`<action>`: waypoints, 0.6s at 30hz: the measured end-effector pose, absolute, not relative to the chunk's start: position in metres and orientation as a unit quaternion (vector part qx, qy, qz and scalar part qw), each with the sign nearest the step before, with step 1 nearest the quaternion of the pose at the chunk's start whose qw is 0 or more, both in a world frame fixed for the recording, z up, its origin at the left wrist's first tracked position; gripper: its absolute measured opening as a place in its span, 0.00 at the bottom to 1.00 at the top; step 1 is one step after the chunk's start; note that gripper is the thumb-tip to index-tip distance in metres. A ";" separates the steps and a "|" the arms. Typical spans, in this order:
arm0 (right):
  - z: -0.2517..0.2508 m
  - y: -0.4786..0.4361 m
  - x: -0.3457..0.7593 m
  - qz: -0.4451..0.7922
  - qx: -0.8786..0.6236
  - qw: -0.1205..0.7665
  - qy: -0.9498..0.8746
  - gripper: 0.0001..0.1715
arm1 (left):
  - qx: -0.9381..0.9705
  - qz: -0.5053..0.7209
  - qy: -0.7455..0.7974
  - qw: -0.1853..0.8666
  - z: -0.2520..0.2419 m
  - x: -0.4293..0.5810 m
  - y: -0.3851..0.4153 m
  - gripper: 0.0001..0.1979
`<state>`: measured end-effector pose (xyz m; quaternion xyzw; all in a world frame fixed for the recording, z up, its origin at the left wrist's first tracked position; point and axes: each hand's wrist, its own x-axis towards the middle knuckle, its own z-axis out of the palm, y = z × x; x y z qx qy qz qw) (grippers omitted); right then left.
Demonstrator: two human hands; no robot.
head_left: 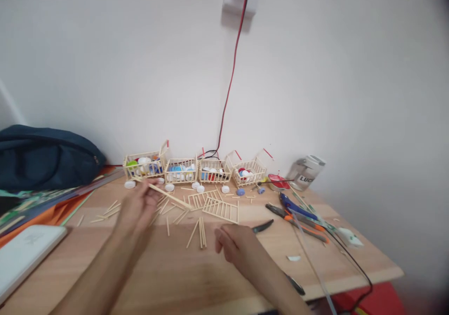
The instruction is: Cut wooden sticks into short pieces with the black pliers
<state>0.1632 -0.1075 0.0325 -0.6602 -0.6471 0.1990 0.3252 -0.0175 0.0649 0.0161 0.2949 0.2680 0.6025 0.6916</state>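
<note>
My left hand (138, 207) is closed around a thin wooden stick (171, 197), which slants down to the right above the table. My right hand (236, 242) is curled with fingers pressed together; what they hold, if anything, is hidden. Dark handle-like parts of a tool (263, 226) show on both sides of this hand and wrist; the rest is covered. Between my hands lie several short cut sticks (201, 233). Just beyond are flat ladder-like stick frames (220, 211), partly overlapping.
Small stick-built carts (182, 171) holding coloured pieces line the wall. Pliers (305, 226), a blue-handled tool (298, 207), a red dish (278, 181) and a can (307, 172) lie right. A white power bank (31, 254) and a dark bag (45, 158) are left. A red-black cable (230, 81) hangs down.
</note>
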 end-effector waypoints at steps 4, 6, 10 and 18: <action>0.049 -0.138 0.244 0.096 -0.708 0.353 -0.604 0.22 | 0.284 0.638 0.238 0.675 0.019 -0.024 0.075 0.11; 0.058 -0.144 0.302 -0.003 -0.785 0.322 -0.530 0.22 | 0.297 0.607 0.243 0.696 0.019 -0.017 0.070 0.10; 0.062 -0.140 0.408 -0.051 -0.908 0.152 -0.388 0.23 | 0.301 0.566 0.281 0.714 0.018 -0.004 0.058 0.09; 0.044 -0.124 0.485 -0.028 -0.943 0.080 -0.323 0.23 | 0.323 0.546 0.283 0.720 0.011 -0.006 0.064 0.08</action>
